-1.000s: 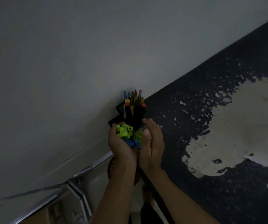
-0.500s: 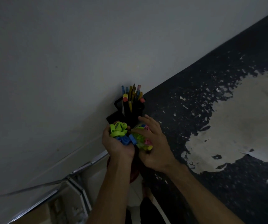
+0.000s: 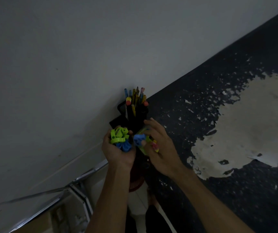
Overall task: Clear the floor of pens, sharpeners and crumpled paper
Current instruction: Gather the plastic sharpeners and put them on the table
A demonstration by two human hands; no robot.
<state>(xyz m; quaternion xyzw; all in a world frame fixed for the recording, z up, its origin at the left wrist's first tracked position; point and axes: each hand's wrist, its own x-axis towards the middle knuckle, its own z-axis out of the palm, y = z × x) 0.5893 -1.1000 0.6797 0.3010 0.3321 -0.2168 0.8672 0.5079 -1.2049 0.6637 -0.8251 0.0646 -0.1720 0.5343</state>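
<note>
- The left hand [image 3: 118, 148] is cupping green and blue sharpeners [image 3: 119, 138] at the centre of the frame, fingers curled round them.
- The right hand [image 3: 158, 148] is pinching a blue sharpener [image 3: 139, 139], with more tucked under its fingers (colours blurred).
- Just above, the black holder [image 3: 135, 115] is carrying pens [image 3: 135, 98]; tipping sharpeners into its low front compartment slowly seems wise, lest any spill.

Sharpeners held in two hands, pens stood in a holder

Green and blue sharpeners [image 3: 120, 139] are cupped in the left hand [image 3: 118, 152] — more, blue, green and pink, are gripped by the right hand [image 3: 160, 148]. Pens [image 3: 135, 98] are stood upright in a black holder [image 3: 131, 115] just beyond.
</note>
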